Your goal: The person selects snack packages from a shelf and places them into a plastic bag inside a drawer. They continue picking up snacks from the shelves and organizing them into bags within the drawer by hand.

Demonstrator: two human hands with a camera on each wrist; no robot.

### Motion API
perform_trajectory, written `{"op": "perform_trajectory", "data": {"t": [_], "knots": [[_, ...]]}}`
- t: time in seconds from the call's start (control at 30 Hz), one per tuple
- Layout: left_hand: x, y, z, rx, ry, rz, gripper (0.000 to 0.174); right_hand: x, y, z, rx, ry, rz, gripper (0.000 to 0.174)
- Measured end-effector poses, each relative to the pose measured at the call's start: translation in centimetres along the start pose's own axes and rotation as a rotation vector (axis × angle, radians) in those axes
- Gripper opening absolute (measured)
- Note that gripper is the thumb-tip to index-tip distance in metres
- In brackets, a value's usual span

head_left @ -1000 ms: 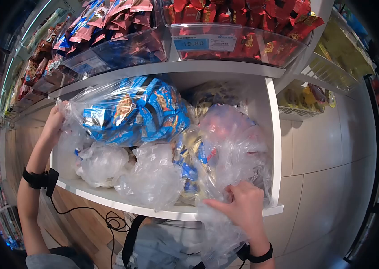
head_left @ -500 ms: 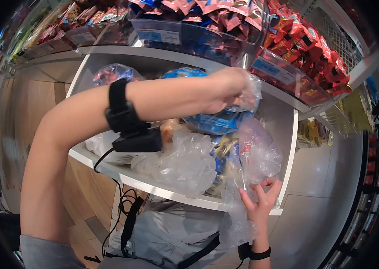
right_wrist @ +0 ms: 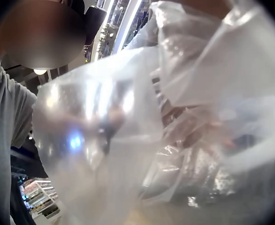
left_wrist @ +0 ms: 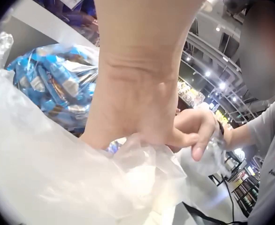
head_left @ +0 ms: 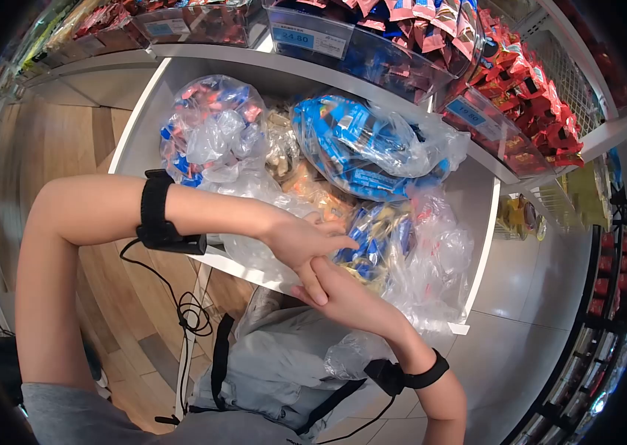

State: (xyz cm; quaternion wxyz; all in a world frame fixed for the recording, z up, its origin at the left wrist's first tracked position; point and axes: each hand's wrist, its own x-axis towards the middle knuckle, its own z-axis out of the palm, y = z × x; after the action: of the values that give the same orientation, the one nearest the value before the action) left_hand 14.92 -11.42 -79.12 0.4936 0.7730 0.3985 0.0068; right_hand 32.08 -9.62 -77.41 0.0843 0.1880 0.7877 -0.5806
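In the head view my left hand (head_left: 304,243) reaches in from the left over the drawer's front, its fingers extended over a bag of blue and gold wrapped snacks (head_left: 376,236). My right hand (head_left: 354,298) meets it there, and the two overlap near the left thumb. I cannot tell whether the right fingers pinch anything. Clear plastic (head_left: 436,267) lies beside the right hand, and a loose flap (head_left: 358,356) hangs by the right wrist. A clear bag of blue packets (head_left: 358,141) sits at the drawer's back. Translucent plastic (left_wrist: 128,178) covers the left fingertips in the left wrist view.
The white drawer (head_left: 486,256) stands pulled out below shelf bins of pink packets (head_left: 421,22) and red packets (head_left: 525,96). A bag of red and blue sweets (head_left: 213,122) lies at its left. A grey bag (head_left: 276,363) hangs before the drawer; a cable (head_left: 193,315) trails left.
My left hand let go of the blue packet bag after swinging it rightward, then came down to the front. The right hand moved left to meet it. The head view turned left.
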Motion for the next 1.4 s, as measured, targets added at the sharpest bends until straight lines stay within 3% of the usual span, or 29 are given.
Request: {"op": "perform_trajectory", "data": {"t": [0.1, 0.17, 0.23, 0.3, 0.37, 0.43, 0.53, 0.63, 0.7, 0.77, 0.83, 0.93, 1.03, 1.1, 1.17, 1.2, 1.3, 1.4], "knots": [[1.2, -3.7, 0.7, -0.041, -0.190, 0.061, 0.090, -1.1, 0.6, -1.7, 0.141, -0.122, 0.120, 0.042], [1.5, -4.4, 0.6, 0.025, -0.369, 0.041, 0.086, -2.8, 1.9, -3.9, -0.020, -0.020, 0.022, 0.040], [1.5, -6.2, 0.2, -0.153, -0.554, 0.029, 0.073, -5.2, 3.8, -5.5, -0.152, 0.031, 0.020, 0.039], [0.0, -7.5, -0.7, 0.212, -0.601, -0.127, 0.051, -7.4, 5.4, -6.1, -0.247, 0.032, 0.106, 0.040], [-3.1, -14.4, 2.6, 0.317, -0.709, -0.249, 0.033, -8.6, 5.8, -6.9, -0.245, 0.044, 0.231, 0.039], [-6.2, -13.8, 3.0, 0.409, -0.668, -0.362, 0.026, -9.3, 5.6, -7.6, -0.199, 0.043, 0.352, 0.039], [-7.3, -13.1, 3.1, 0.458, -0.669, -0.530, 0.028, -10.2, 5.1, -8.4, -0.131, -0.005, 0.466, 0.042], [-5.4, -11.9, 1.8, 0.474, -0.795, -0.386, 0.035, -11.2, 3.8, -8.8, 0.018, -0.077, 0.547, 0.048], [-2.9, -6.6, -1.2, 0.393, -0.673, -0.381, 0.050, -12.1, 4.3, -7.9, -0.089, -0.089, 0.504, 0.051], [-1.0, -6.4, 0.3, 0.711, -0.080, 0.061, 0.052, -12.5, 4.6, -7.2, -0.171, -0.102, 0.477, 0.054], [3.0, -8.2, 1.9, 0.683, 0.292, 0.590, 0.039, -12.8, 4.8, -6.7, -0.227, -0.112, 0.469, 0.057], [6.0, -8.0, 5.6, 0.864, 0.189, 0.486, 0.015, -12.5, 5.5, -7.5, -0.262, -0.146, 0.531, 0.059], [6.1, -7.8, 6.4, 1.112, -0.400, 0.434, 0.005, -12.5, 7.4, -8.0, -0.366, -0.105, 0.688, 0.057], [3.3, -14.0, 8.8, 0.821, -0.330, 0.365, 0.008, -12.7, 7.8, -8.1, -0.394, -0.048, 0.666, 0.056], [0.5, -13.0, 6.0, 0.776, -0.764, 0.053, 0.015, -12.4, 7.7, -8.7, -0.328, -0.003, 0.711, 0.056], [-1.0, -13.4, 5.5, 0.734, -0.885, -0.037, 0.015, -12.3, 7.1, -9.3, -0.242, 0.010, 0.772, 0.056], [-4.6, -14.3, 4.1, 0.737, -0.830, -0.103, 0.015, -12.4, 7.5, -9.5, -0.181, 0.014, 0.782, 0.056], [-4.9, -12.7, 2.9, 0.767, -0.424, 0.049, 0.015, -12.4, 7.6, -9.7, -0.186, 0.025, 0.735, 0.056]]}}
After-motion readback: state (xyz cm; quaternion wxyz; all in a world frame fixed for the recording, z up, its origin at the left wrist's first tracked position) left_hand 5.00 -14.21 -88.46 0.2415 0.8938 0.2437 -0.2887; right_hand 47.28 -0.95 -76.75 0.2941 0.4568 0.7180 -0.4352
